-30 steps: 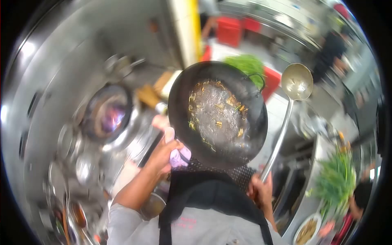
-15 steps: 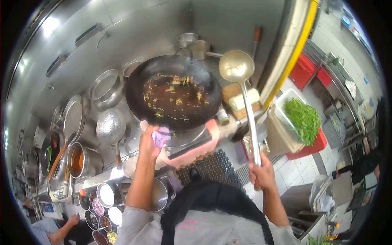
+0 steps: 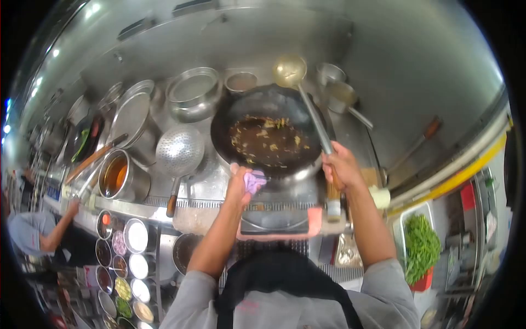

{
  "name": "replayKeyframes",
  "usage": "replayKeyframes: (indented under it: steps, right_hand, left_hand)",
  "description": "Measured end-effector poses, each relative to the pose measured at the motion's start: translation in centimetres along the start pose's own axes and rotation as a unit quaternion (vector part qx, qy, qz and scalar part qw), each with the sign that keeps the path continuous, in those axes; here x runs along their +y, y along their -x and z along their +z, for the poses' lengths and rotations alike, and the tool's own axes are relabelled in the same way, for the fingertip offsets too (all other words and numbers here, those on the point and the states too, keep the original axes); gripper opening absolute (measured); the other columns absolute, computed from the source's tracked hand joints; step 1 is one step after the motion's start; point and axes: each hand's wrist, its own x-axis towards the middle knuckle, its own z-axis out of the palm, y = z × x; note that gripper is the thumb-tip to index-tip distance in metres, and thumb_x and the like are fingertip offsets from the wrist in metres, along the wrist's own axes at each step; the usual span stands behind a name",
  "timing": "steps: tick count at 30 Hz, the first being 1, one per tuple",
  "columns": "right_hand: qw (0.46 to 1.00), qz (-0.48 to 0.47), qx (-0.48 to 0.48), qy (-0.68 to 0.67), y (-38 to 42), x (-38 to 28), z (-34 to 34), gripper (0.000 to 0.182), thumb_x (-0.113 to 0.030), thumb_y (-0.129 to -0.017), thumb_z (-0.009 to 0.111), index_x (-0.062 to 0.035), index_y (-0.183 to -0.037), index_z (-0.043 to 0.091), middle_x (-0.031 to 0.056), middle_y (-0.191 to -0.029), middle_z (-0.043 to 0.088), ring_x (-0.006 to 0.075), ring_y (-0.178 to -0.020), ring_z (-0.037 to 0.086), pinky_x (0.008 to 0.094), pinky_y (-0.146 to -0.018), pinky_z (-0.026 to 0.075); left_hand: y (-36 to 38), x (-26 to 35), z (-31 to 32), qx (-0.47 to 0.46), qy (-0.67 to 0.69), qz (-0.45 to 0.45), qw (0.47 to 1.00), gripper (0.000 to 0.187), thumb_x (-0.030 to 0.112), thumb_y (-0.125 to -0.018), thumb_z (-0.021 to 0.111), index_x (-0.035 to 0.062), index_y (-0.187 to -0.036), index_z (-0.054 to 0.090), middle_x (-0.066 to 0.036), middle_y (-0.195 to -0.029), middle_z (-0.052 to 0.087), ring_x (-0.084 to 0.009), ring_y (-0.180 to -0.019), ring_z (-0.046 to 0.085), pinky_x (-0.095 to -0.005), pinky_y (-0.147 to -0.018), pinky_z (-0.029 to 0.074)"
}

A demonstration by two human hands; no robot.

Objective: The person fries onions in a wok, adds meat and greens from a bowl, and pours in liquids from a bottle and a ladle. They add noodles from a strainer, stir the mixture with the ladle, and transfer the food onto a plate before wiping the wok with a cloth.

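Note:
A dark wok (image 3: 224,131) sits on the stove with brown sauce (image 3: 260,145) and pale and yellowish bits in it. My left hand (image 3: 239,183) is closed around a purple cloth (image 3: 254,181) at the wok's near rim; the cloth hides what is under it. In my right hand (image 3: 341,166) is the handle of a long metal ladle (image 3: 290,70). Its bowl is raised over the wok's far side, apart from the sauce. Left of the wok lies a perforated skimmer (image 3: 179,151) with a wooden handle.
Left stand a pot of orange-brown liquid (image 3: 114,176) and a lidded steel pot (image 3: 193,90). Small ingredient containers (image 3: 124,288) fill the lower left, near another person (image 3: 34,233). A saucepan (image 3: 341,97) stands behind right. A tub of leafy greens (image 3: 421,247) is at lower right.
The view has turned left, so the wok appears further right. My right hand has brought the ladle in from the right, its bowl now behind the wok. My left hand keeps the cloth at the rim.

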Motion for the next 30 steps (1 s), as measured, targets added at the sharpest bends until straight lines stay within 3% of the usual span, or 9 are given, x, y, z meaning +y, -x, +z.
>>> replayKeyframes:
  steps: [9, 12, 14, 16, 19, 21, 23, 27, 30]
  right_hand:
    - [0.955, -0.049, 0.014, 0.291, -23.2, -1.8, 9.7, 0.023, -0.011, -0.079, 0.060, 0.0019, -0.099, 0.060, 0.0090, -0.063, 0.060, 0.0178, -0.044, 0.054, 0.0365, -0.043, 0.046]
    - [0.771, -0.240, 0.072, 0.586, -33.9, 3.2, 11.6, 0.025, -0.014, -0.079, 0.062, 0.0010, -0.099, 0.064, 0.0114, -0.070, 0.067, 0.0217, -0.047, 0.058, 0.0466, -0.050, 0.049]
    - [0.741, -0.220, 0.037, 0.634, -39.1, 5.5, 12.5, 0.024, -0.014, -0.079, 0.061, 0.0001, -0.098, 0.065, 0.0116, -0.075, 0.069, 0.0224, -0.048, 0.059, 0.0503, -0.053, 0.050]
    - [0.823, -0.055, -0.041, 0.563, -41.5, 4.0, 14.2, 0.019, -0.013, -0.079, 0.061, -0.0008, -0.093, 0.065, 0.0120, -0.078, 0.070, 0.0223, -0.049, 0.059, 0.0511, -0.054, 0.052]
    - [0.931, 0.328, -0.120, 0.109, -48.3, 2.8, 11.5, 0.018, -0.013, -0.078, 0.064, 0.0007, -0.089, 0.064, 0.0141, -0.074, 0.068, 0.0215, -0.049, 0.058, 0.0471, -0.052, 0.052]
    - [0.945, 0.263, -0.082, 0.179, -47.8, 2.8, 11.4, 0.024, -0.013, -0.076, 0.066, 0.0030, -0.094, 0.063, 0.0139, -0.069, 0.065, 0.0211, -0.047, 0.057, 0.0431, -0.049, 0.051]
    - [0.785, -0.098, 0.002, 0.612, -39.9, 2.6, 13.6, 0.033, -0.012, -0.075, 0.066, 0.0056, -0.103, 0.062, 0.0118, -0.064, 0.061, 0.0206, -0.046, 0.055, 0.0381, -0.045, 0.050]
    - [0.948, -0.060, 0.004, 0.313, -34.7, 0.2, 16.0, 0.046, -0.010, -0.076, 0.064, 0.0034, -0.120, 0.059, 0.0081, -0.063, 0.058, 0.0187, -0.043, 0.053, 0.0325, -0.041, 0.045]
    - [0.970, -0.064, -0.059, 0.229, -35.3, -1.8, 17.7, 0.037, -0.009, -0.077, 0.063, 0.0026, -0.112, 0.059, 0.0079, -0.062, 0.058, 0.0178, -0.043, 0.053, 0.0324, -0.039, 0.043]
  left_hand:
    - [-3.8, -2.9, -0.5, 0.006, -0.080, -0.036, 0.996, 0.020, 0.025, -0.091, 0.056, 0.0090, -0.103, 0.052, -0.011, -0.090, 0.065, -0.0239, -0.077, 0.067, -0.0350, -0.059, 0.055]
    - [-3.5, -2.3, -0.8, 0.024, -0.163, -0.005, 0.986, 0.030, 0.030, -0.092, 0.057, 0.0073, -0.109, 0.049, -0.011, -0.094, 0.064, -0.0234, -0.087, 0.065, -0.0344, -0.069, 0.054]
    - [-4.3, -3.1, -3.4, 0.039, -0.282, 0.080, 0.955, 0.040, 0.034, -0.093, 0.057, 0.0059, -0.118, 0.045, -0.013, -0.098, 0.062, -0.0284, -0.099, 0.064, -0.0356, -0.080, 0.052]
    - [-1.2, -1.8, -5.9, 0.057, -0.304, 0.079, 0.948, 0.048, 0.036, -0.092, 0.059, 0.0025, -0.122, 0.044, -0.014, -0.104, 0.062, -0.0257, -0.103, 0.060, -0.0356, -0.086, 0.049]
    - [5.1, 1.6, -9.5, 0.060, -0.331, 0.038, 0.941, 0.052, 0.037, -0.090, 0.063, -0.0002, -0.122, 0.047, -0.014, -0.112, 0.063, -0.0234, -0.103, 0.059, -0.0379, -0.087, 0.047]
    - [8.8, 4.0, -10.3, 0.092, -0.424, 0.065, 0.899, 0.047, 0.032, -0.090, 0.062, -0.0001, -0.122, 0.051, -0.015, -0.111, 0.061, -0.0225, -0.105, 0.058, -0.0354, -0.091, 0.046]
    - [9.2, 2.8, -13.5, 0.164, -0.475, 0.115, 0.857, 0.039, 0.029, -0.087, 0.063, -0.0007, -0.112, 0.054, -0.020, -0.106, 0.063, -0.0309, -0.102, 0.060, -0.0385, -0.087, 0.047]
    - [7.9, -0.2, -16.9, 0.127, -0.554, 0.257, 0.782, 0.032, 0.020, -0.086, 0.062, -0.0012, -0.108, 0.053, -0.025, -0.096, 0.059, -0.0417, -0.094, 0.058, -0.0446, -0.083, 0.047]
    - [8.1, -0.7, -15.3, 0.164, -0.705, 0.302, 0.620, 0.034, 0.017, -0.086, 0.062, -0.0024, -0.111, 0.052, -0.026, -0.096, 0.057, -0.0433, -0.093, 0.054, -0.0488, -0.084, 0.044]
